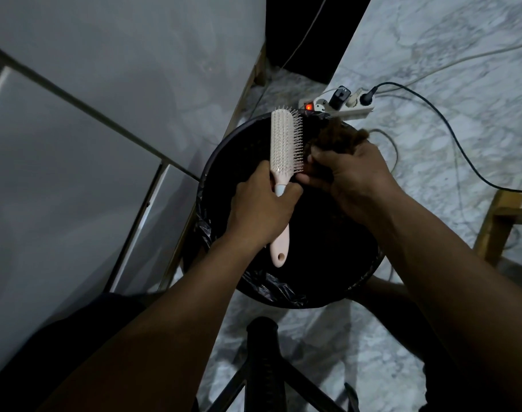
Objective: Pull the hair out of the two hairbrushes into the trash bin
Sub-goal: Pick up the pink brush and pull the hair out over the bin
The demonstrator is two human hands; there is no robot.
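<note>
My left hand grips the neck of a pale pink hairbrush, held upright over a round black trash bin lined with a black bag. The bristles point right and look bare. My right hand is closed around a clump of brown hair just right of the bristles, above the bin's far side. Only one hairbrush is in view.
A white power strip with a lit red switch and several plugs lies on the marble floor behind the bin, black and white cables trailing right. A white cabinet stands at left, a wooden leg at right, a black stool frame below.
</note>
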